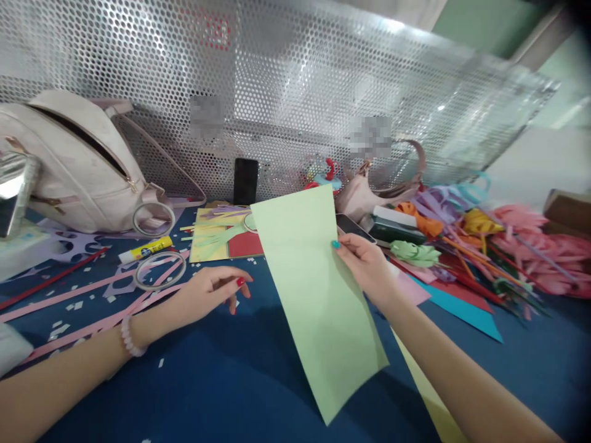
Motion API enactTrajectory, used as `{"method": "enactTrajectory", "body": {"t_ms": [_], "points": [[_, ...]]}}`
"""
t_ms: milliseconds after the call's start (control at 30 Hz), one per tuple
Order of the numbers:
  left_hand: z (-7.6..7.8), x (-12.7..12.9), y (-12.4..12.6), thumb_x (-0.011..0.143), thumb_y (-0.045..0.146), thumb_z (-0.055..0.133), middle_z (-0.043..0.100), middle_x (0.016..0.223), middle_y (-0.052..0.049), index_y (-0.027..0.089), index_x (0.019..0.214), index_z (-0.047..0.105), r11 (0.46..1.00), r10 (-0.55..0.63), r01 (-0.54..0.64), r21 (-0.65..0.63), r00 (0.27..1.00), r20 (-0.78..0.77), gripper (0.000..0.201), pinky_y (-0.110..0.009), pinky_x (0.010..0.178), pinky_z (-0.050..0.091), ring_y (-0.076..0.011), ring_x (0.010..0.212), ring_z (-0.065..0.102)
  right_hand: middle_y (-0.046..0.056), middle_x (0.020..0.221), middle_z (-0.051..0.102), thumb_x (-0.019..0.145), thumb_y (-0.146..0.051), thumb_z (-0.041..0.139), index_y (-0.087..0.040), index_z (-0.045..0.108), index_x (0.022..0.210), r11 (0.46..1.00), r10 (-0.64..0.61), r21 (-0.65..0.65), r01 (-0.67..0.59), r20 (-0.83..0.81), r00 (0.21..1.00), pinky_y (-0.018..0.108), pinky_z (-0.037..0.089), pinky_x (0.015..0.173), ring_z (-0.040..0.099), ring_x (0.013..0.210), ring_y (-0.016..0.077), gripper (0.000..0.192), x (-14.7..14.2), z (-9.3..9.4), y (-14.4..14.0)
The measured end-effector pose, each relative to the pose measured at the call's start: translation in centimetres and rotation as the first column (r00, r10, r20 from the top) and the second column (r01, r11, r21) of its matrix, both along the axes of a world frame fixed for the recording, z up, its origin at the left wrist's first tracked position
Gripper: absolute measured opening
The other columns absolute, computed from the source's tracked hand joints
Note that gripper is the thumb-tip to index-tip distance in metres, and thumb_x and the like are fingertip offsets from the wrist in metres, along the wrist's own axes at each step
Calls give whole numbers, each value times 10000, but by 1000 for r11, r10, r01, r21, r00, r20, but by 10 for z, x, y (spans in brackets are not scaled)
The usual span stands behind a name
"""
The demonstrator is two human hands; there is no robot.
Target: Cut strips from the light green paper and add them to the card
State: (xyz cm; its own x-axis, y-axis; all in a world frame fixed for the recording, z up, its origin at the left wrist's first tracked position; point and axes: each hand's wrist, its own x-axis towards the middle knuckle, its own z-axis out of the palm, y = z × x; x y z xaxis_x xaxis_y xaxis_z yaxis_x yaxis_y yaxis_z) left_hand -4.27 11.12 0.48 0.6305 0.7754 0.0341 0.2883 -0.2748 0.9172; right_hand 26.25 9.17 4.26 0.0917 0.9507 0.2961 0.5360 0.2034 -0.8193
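Head view: right hand (364,264) pinches green paper's (318,295) right edge.

The green sheet (318,295) covered the thumb and palm of the right hand (364,264), leaving only the fingers on its edge, and hid part of the dark phone (353,226) just behind that hand; two patches on the mesh wall (295,92) far beyond both hands were blurred out, so nothing there could be read; the pale bag (78,160) beyond the left hand (210,292) ran off the left edge, as did a shiny thing (13,191) beside it, too cut to name; both forearms left the bottom edge; the paper heap (508,246) right of the right hand smeared toward the corner.
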Motion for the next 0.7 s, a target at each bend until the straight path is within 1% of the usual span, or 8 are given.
{"method": "enactTrajectory", "body": {"t_ms": [133, 200, 267, 367, 433, 500, 600, 700], "points": [[1, 6, -10, 919, 446, 448, 648, 1164, -112, 197, 1228, 520, 994, -102, 103, -32, 995, 11, 404, -333, 764, 539, -200, 893, 673, -36, 578, 529, 757, -441, 568, -214, 523, 835, 984, 45, -166, -58, -77, 996, 234, 327, 411, 441, 451, 121, 244, -18, -19, -2], [-1, 10, -16, 903, 434, 518, 613, 1239, -120, 213, 1310, 435, 985, -158, 160, -60, 987, 30, 470, -363, 878, 513, -226, 1062, 623, -48, 557, 500, 796, -448, 520, -217, 492, 864, 986, 30, -160, -46, -98, 995, 236, 327, 405, 435, 434, 120, 242, -28, -30, -3], [-3, 14, -23, 888, 389, 570, 611, 1241, -126, 220, 1400, 288, 978, -161, 167, -123, 985, 56, 608, -377, 906, 503, -233, 1101, 608, -59, 562, 484, 843, -448, 462, -225, 450, 937, 991, -22, -135, 5, -125, 992, 239, 333, 404, 433, 427, 120, 242, -35, -37, -6], [-2, 17, -29, 907, 339, 516, 663, 1130, -104, 222, 1469, 92, 980, -81, 91, -178, 995, 59, 714, -375, 833, 531, -226, 975, 664, -52, 589, 521, 888, -401, 424, -233, 389, 1108, 997, -69, -41, 65, -119, 990, 254, 372, 414, 479, 447, 139, 279, -36, -34, -10], [6, 15, -29, 922, 324, 446, 680, 1079, -86, 224, 1484, 94, 992, -41, 37, -124, 999, -27, 670, -357, 761, 542, -226, 899, 680, 1, 698, 613, 903, -336, 410, -227, 405, 1162, 996, -4, 89, 6, -17, 1000, 272, 447, 480, 575, 548, 160, 281, -33, -24, -13], [19, 9, -24, 917, 308, 428, 684, 1084, -80, 225, 1481, 190, 999, -27, 23, -22, 979, -201, 618, -334, 736, 538, -234, 908, 675, 69, 913, 674, 909, -259, 391, -214, 486, 1123, 963, 85, 238, -130, 192, 978, 290, 512, 615, 652, 754, 178, 238, -28, -10, -16], [36, -5, -11, 919, 264, 407, 569, 1330, -67, 253, 1481, 252, 986, -129, 159, 49, 917, -378, 583, -304, 865, 504, -226, 1121, 599, 87, 1106, 664, 917, -156, 360, -200, 561, 1109, 875, 159, 296, -383, 572, 805, 304, 518, 803, 637, 993, 182, 282, -20, 7, -21], [37, -17, 1, 911, 237, 427, 385, 1491, -32, 278, 1477, 285, 938, -192, 307, 159, 845, -499, 584, -310, 1012, 405, -228, 1306, 439, 84, 1177, 644, 909, -83, 358, -219, 535, 1255, 790, 210, 125, -600, 864, 457, 353, 491, 896, 600, 1078, 194, 412, -15, 11, -33]]}}
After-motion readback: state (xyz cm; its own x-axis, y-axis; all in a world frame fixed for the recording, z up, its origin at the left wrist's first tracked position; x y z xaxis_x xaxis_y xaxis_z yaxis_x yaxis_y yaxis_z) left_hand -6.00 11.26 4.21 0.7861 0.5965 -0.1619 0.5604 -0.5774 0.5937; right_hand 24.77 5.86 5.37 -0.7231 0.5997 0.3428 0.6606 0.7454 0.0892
